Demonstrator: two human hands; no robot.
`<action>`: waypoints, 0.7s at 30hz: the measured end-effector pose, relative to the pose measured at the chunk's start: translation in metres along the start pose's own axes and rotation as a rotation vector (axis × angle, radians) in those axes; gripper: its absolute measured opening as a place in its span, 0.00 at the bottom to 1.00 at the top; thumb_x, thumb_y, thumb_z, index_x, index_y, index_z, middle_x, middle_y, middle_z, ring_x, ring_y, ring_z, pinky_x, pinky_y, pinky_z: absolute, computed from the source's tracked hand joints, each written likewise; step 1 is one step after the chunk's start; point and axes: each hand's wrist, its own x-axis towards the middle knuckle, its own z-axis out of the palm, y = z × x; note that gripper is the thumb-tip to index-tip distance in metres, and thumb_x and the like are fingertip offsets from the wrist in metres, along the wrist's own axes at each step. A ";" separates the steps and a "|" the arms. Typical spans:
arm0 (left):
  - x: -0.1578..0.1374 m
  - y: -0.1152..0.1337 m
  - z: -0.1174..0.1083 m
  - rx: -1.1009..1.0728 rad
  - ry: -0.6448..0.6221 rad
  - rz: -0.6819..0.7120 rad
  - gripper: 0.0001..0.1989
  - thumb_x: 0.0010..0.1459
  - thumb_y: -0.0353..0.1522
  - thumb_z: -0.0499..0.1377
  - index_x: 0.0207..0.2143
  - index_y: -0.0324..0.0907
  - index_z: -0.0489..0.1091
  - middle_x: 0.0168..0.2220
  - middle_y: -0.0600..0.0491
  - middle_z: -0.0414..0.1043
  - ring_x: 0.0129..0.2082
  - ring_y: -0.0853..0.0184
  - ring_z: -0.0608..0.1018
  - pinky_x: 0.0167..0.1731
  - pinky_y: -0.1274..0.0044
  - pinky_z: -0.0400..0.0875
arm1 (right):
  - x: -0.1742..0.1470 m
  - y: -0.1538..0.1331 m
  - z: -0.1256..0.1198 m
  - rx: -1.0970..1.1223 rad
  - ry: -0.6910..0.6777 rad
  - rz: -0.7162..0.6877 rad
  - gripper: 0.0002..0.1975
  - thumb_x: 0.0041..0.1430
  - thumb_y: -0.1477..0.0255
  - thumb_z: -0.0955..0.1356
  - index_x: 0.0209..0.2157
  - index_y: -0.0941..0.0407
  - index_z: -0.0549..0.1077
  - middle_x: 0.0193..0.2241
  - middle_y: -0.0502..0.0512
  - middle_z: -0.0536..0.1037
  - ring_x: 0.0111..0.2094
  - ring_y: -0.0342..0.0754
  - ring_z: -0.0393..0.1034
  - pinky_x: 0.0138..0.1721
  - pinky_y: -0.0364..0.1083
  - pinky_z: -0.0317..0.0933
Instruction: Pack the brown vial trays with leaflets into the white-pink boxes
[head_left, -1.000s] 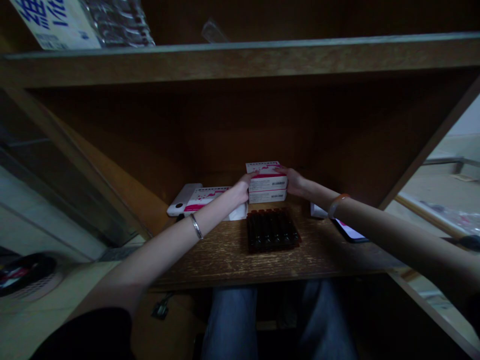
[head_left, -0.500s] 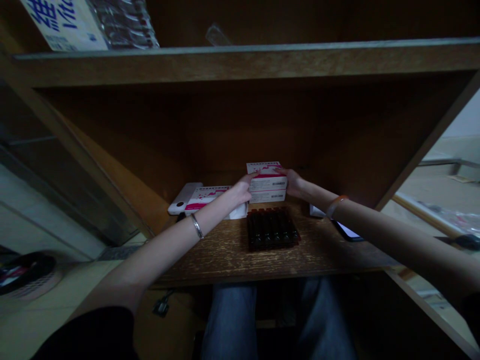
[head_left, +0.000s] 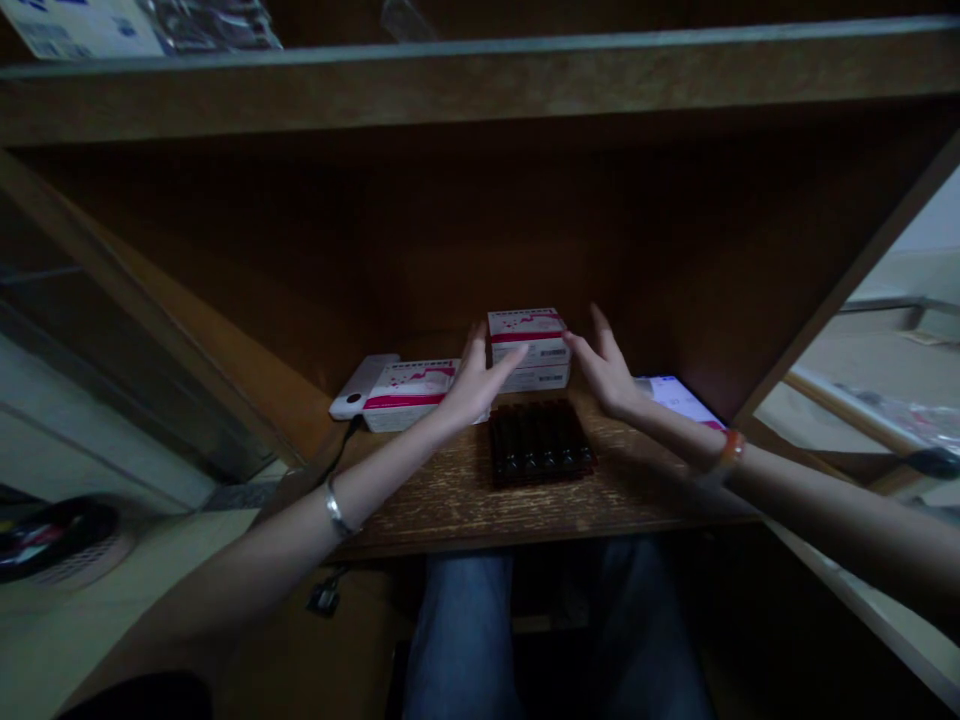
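Note:
Two white and pink medicine boxes (head_left: 528, 340) are stacked one on the other toward the back of the wooden desk. My left hand (head_left: 480, 380) is at the stack's left front corner, thumb and fingers spread. On the other side my right hand (head_left: 607, 375) is open, its fingers raised near the stack's right edge; whether a fingertip still touches it I cannot tell. In front of the stack lies a tray of dark brown vials (head_left: 538, 442). Another pink and white box (head_left: 409, 392) lies to the left, partly behind my left hand.
A white device (head_left: 364, 385) with a black cable sits at the left, beside the single box. A phone with a lit screen (head_left: 679, 400) lies at the right. The upper shelf's edge (head_left: 480, 85) spans overhead. A basket (head_left: 67, 545) stands on the floor at left.
Both hands have let go of the stacked boxes and opened, the right one moving off to the right. The view has tilted slightly downward, and more of the phone shows.

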 end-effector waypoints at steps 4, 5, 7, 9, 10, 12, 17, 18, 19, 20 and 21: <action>-0.061 0.003 -0.009 0.485 -0.271 0.063 0.42 0.57 0.54 0.59 0.68 0.46 0.55 0.75 0.45 0.36 0.74 0.53 0.44 0.70 0.57 0.44 | -0.062 -0.023 -0.017 -0.252 -0.385 -0.173 0.40 0.60 0.51 0.68 0.69 0.48 0.55 0.73 0.56 0.44 0.73 0.56 0.38 0.71 0.60 0.37; -0.073 0.000 -0.010 0.549 -0.320 0.056 0.48 0.54 0.55 0.62 0.69 0.44 0.52 0.75 0.42 0.33 0.74 0.51 0.41 0.70 0.56 0.43 | -0.074 -0.025 -0.019 -0.315 -0.461 -0.164 0.44 0.57 0.50 0.70 0.70 0.49 0.54 0.74 0.59 0.42 0.73 0.59 0.36 0.70 0.62 0.38; -0.088 -0.010 -0.012 0.638 -0.373 0.036 0.62 0.44 0.56 0.68 0.72 0.41 0.43 0.74 0.37 0.28 0.74 0.47 0.38 0.69 0.54 0.43 | -0.091 -0.022 -0.021 -0.386 -0.545 -0.170 0.53 0.51 0.49 0.74 0.71 0.52 0.51 0.74 0.65 0.37 0.73 0.63 0.33 0.70 0.65 0.39; -0.095 -0.022 -0.012 0.644 -0.379 0.041 0.67 0.42 0.54 0.70 0.73 0.42 0.36 0.74 0.37 0.29 0.73 0.46 0.39 0.69 0.53 0.44 | -0.099 -0.014 -0.022 -0.379 -0.562 -0.160 0.60 0.46 0.49 0.76 0.72 0.53 0.45 0.73 0.67 0.34 0.73 0.65 0.30 0.69 0.66 0.40; -0.096 -0.027 -0.011 0.621 -0.368 0.057 0.65 0.44 0.53 0.70 0.73 0.44 0.35 0.74 0.38 0.31 0.74 0.48 0.41 0.69 0.53 0.45 | -0.100 -0.009 -0.021 -0.361 -0.556 -0.147 0.61 0.46 0.50 0.77 0.72 0.53 0.43 0.73 0.67 0.34 0.73 0.64 0.30 0.69 0.66 0.40; -0.096 -0.034 -0.010 0.562 -0.328 0.102 0.59 0.49 0.49 0.69 0.72 0.45 0.37 0.74 0.39 0.36 0.73 0.50 0.45 0.70 0.55 0.47 | -0.101 -0.001 -0.021 -0.320 -0.538 -0.122 0.60 0.48 0.53 0.76 0.73 0.52 0.42 0.73 0.67 0.40 0.73 0.62 0.32 0.69 0.66 0.41; -0.094 -0.034 -0.006 0.506 -0.236 0.145 0.53 0.46 0.45 0.72 0.69 0.44 0.50 0.71 0.38 0.50 0.71 0.50 0.56 0.68 0.56 0.52 | -0.102 -0.003 -0.020 -0.223 -0.547 -0.137 0.52 0.54 0.60 0.75 0.72 0.51 0.44 0.70 0.65 0.55 0.70 0.60 0.50 0.69 0.64 0.46; -0.095 -0.033 -0.006 0.499 -0.218 0.151 0.53 0.45 0.44 0.72 0.69 0.44 0.52 0.70 0.38 0.53 0.70 0.51 0.58 0.68 0.56 0.53 | -0.102 -0.005 -0.021 -0.222 -0.547 -0.144 0.52 0.54 0.61 0.75 0.72 0.51 0.45 0.70 0.65 0.56 0.70 0.60 0.51 0.69 0.64 0.47; -0.095 -0.031 -0.006 0.489 -0.202 0.153 0.52 0.44 0.43 0.73 0.68 0.44 0.53 0.69 0.39 0.55 0.69 0.51 0.60 0.68 0.56 0.54 | -0.103 -0.006 -0.021 -0.224 -0.546 -0.156 0.51 0.53 0.62 0.75 0.72 0.51 0.46 0.70 0.65 0.56 0.70 0.61 0.52 0.69 0.64 0.47; -0.096 -0.030 -0.006 0.475 -0.185 0.151 0.52 0.43 0.42 0.74 0.67 0.44 0.55 0.68 0.39 0.58 0.68 0.51 0.63 0.67 0.57 0.56 | -0.103 -0.007 -0.022 -0.224 -0.547 -0.168 0.50 0.53 0.64 0.75 0.71 0.51 0.47 0.70 0.65 0.56 0.70 0.61 0.52 0.69 0.64 0.47; -0.097 -0.028 -0.006 0.457 -0.167 0.142 0.52 0.42 0.42 0.74 0.67 0.43 0.56 0.67 0.39 0.61 0.66 0.51 0.65 0.66 0.57 0.58 | -0.103 -0.008 -0.023 -0.220 -0.550 -0.179 0.50 0.53 0.66 0.75 0.71 0.51 0.48 0.70 0.64 0.56 0.70 0.61 0.52 0.69 0.63 0.47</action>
